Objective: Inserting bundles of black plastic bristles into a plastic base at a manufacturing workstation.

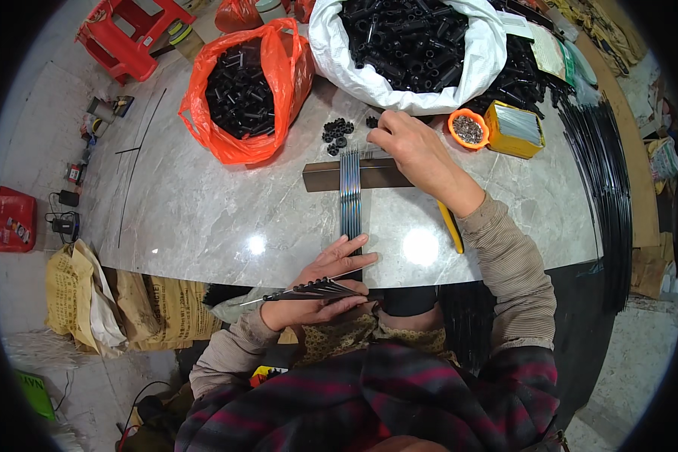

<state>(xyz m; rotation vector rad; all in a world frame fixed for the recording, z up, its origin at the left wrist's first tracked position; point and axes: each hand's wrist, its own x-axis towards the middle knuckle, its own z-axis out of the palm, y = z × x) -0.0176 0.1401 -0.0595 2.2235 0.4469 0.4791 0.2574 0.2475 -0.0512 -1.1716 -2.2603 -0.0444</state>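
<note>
Nearby | red bag [294, 83] | white sack [484, 64] | rods [350, 192] cross brown bar [386, 175]

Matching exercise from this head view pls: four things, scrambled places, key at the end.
Things
1. Left hand
2. Right hand
3. Plastic bag of black pieces
4. Orange bowl

Places
A. On the table, right next to the yellow box
B. On the table, left of the white sack
C. At the row of thin rods, fingers over it
D. Near the right end of the dark bar

Pairs: 1-C, 2-D, 3-B, 4-A
</note>
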